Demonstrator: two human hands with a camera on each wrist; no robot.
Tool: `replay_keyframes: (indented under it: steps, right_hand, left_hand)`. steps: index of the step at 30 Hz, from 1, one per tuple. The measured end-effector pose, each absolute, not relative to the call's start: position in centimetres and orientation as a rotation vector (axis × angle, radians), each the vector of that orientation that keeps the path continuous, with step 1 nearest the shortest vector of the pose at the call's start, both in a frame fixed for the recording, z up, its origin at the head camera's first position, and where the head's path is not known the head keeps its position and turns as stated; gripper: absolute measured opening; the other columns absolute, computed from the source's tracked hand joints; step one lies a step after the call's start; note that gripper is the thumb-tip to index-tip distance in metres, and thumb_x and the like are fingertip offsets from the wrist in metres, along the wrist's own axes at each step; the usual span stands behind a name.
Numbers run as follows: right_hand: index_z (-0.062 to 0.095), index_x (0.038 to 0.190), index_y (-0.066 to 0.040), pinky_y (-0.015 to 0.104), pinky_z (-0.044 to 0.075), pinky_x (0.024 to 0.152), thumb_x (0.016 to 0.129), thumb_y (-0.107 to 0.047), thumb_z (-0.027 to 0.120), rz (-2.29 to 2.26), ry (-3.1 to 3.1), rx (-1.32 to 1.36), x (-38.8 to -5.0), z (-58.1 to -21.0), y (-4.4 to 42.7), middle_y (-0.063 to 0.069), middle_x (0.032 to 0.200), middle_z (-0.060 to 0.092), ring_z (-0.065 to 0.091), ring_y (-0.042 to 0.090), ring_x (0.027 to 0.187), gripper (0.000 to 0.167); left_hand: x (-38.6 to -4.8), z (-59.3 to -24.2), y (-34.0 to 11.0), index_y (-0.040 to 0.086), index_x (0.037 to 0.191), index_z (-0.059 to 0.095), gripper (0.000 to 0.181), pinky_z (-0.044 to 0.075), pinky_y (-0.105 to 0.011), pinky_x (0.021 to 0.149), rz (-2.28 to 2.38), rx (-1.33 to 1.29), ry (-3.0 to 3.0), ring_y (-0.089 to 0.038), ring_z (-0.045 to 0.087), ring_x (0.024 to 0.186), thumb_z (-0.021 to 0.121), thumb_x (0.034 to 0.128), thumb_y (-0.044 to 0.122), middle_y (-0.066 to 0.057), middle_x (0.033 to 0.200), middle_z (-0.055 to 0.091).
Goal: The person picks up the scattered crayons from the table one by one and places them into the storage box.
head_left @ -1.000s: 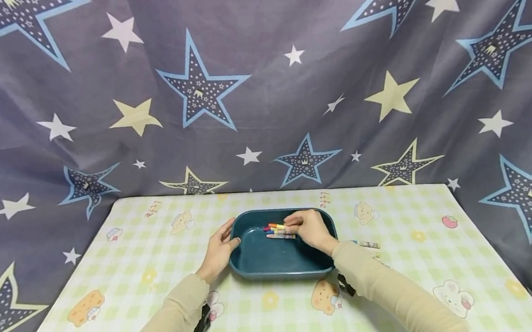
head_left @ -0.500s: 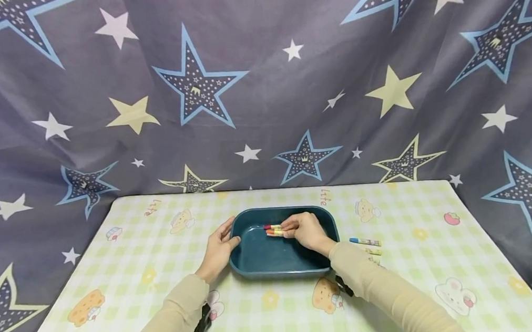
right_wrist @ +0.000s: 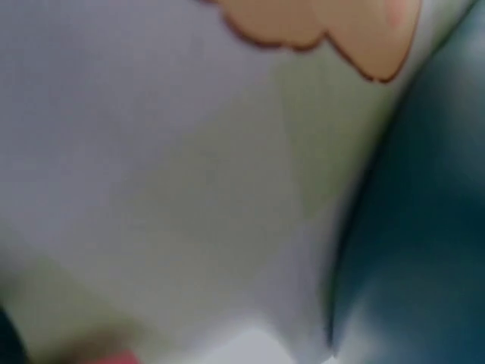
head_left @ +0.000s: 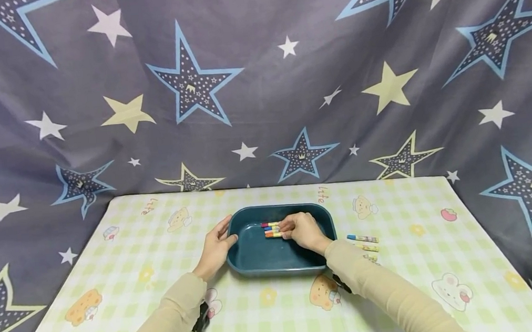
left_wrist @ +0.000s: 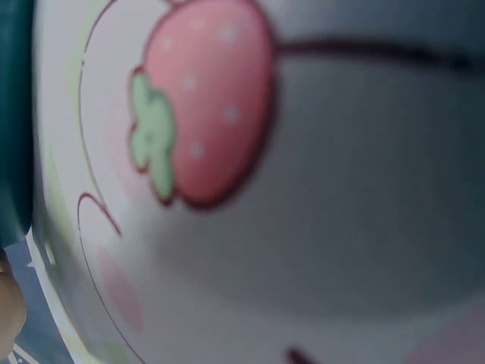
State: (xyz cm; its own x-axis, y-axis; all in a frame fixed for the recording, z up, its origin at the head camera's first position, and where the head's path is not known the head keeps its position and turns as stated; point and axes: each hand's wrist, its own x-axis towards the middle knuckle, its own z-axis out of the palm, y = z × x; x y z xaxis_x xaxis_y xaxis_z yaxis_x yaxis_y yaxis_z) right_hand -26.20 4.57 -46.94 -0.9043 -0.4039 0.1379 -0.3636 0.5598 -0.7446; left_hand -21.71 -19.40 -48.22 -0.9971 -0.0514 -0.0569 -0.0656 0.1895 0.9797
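A dark teal plastic basin (head_left: 274, 260) stands in the middle of the table. My left hand (head_left: 214, 248) grips its left rim, thumb over the inside and fingers along the outer wall. Reaching over the right rim, my right hand (head_left: 304, 230) pinches small paper-wrapped crayons on the basin floor. Their tips point left: a dark red crayon (head_left: 268, 224), a blue one, and an orange crayon (head_left: 272, 234) nearest me. The fingers cover their right ends. The left wrist view catches a fingertip (left_wrist: 9, 307) beside the basin wall (left_wrist: 14, 121); the right wrist view shows the outer wall (right_wrist: 424, 220).
Right of the basin, a blue-tipped crayon (head_left: 363, 238), a yellow-green crayon (head_left: 367, 248) and another partly behind the right sleeve lie on the tablecloth (head_left: 129, 283). A star-patterned curtain (head_left: 259, 92) hangs behind the table's far edge.
My right hand has shifted slightly within the basin, and the crayons under its fingers have changed order, now lying side by side. The left hand keeps its hold on the rim.
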Motion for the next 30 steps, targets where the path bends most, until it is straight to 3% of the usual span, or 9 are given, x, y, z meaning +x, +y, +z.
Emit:
replay_keyframes:
  steps: [8,20,30]
  right_hand:
    - [0.07,0.096,-0.002,0.024,0.056,0.068,0.075,0.006,0.068,-1.327,2.708,-0.641,-26.6,-46.7,4.7,0.008,0.087,0.071,0.068,0.019,0.08,0.023]
    - [0.074,0.092,-0.009,0.022,0.054,0.065,0.08,-0.014,0.07,-1.392,2.685,-0.633,-26.3,-47.1,4.5,0.003,0.088,0.072,0.067,0.014,0.079,0.014]
    - [0.07,0.101,-0.001,0.032,0.054,0.078,0.084,-0.019,0.066,-1.765,2.402,-0.558,-26.2,-45.5,5.3,0.012,0.097,0.07,0.065,0.019,0.088,0.025]
  left_hand:
    - [-21.9,-47.8,-19.4,0.009,0.141,0.035,0.056,0.036,-0.033,0.105,1.977,-0.116,2.413,-0.023,0.039,0.131,0.052,0.0886,0.002,-0.014,0.142,0.04]
    - [-21.1,-47.4,-19.3,0.006,0.141,0.034,0.056,0.035,-0.035,0.106,2.001,-0.135,2.355,-0.025,0.038,0.131,0.052,0.0884,0.0,-0.017,0.142,0.038]
    - [-21.6,-48.3,-19.3,0.006,0.141,0.035,0.056,0.036,-0.036,0.105,2.022,-0.118,2.409,-0.026,0.039,0.13,0.051,0.0881,0.001,-0.017,0.141,0.04]
